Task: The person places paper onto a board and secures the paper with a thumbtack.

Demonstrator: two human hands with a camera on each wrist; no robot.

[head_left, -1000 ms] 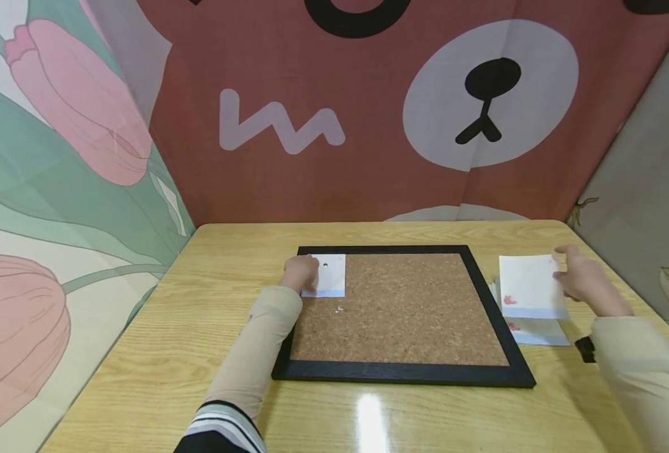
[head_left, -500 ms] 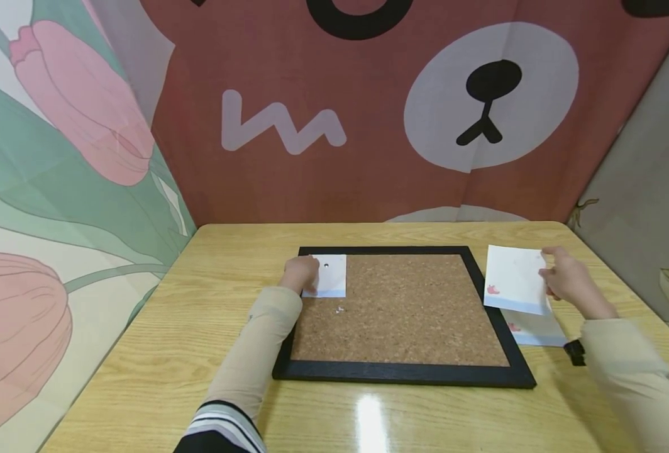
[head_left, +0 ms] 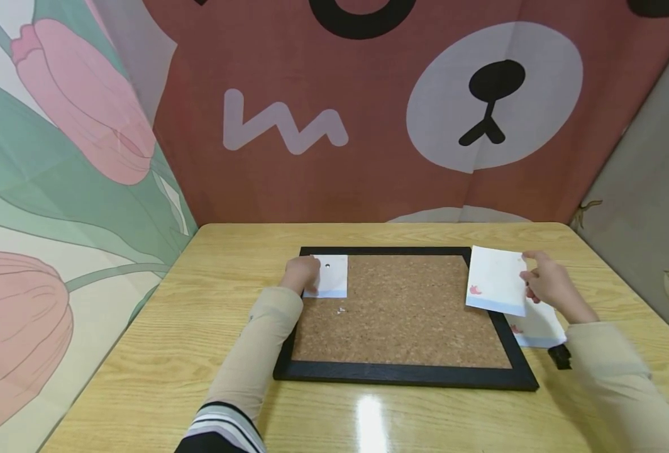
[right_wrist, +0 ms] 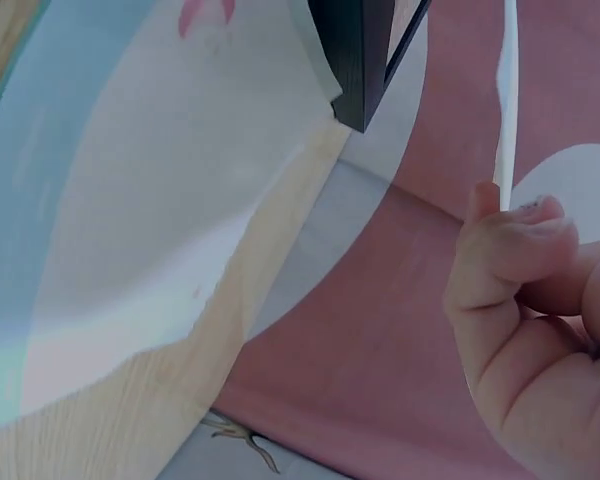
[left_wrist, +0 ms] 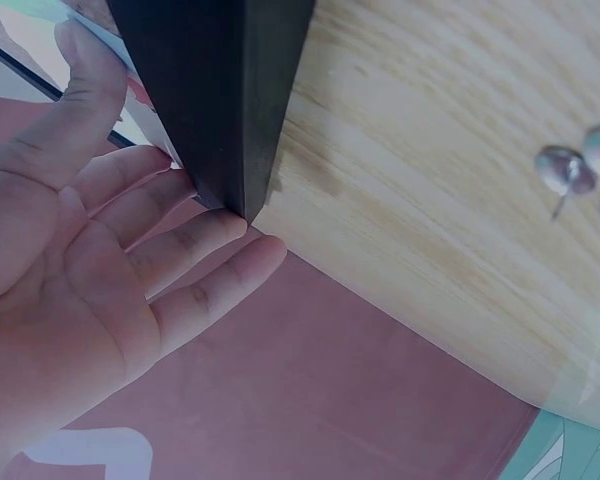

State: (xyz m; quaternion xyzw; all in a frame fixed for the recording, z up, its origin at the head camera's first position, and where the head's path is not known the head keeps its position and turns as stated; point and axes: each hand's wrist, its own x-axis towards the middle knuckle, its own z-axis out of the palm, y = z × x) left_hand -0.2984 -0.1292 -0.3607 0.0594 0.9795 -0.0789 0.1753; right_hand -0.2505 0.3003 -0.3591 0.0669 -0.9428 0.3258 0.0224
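A black-framed corkboard lies on the table. A white note sheet with a blue lower band sits in its far left corner, with a small dark pin near its top. My left hand rests at that corner; in the left wrist view its fingers stretch along the frame and its thumb lies by the sheet. My right hand pinches the right edge of another note sheet, held above the board's right side. The right wrist view shows that sheet edge-on between thumb and forefinger.
More note sheets lie on the table at the board's right, partly hidden by the held one. Several silver pushpins are on the table in the left wrist view. A tiny shiny thing lies on the cork.
My right hand has lifted the note sheet off the others and carried it left, over the frame's right edge. My left hand has stayed at the corner.
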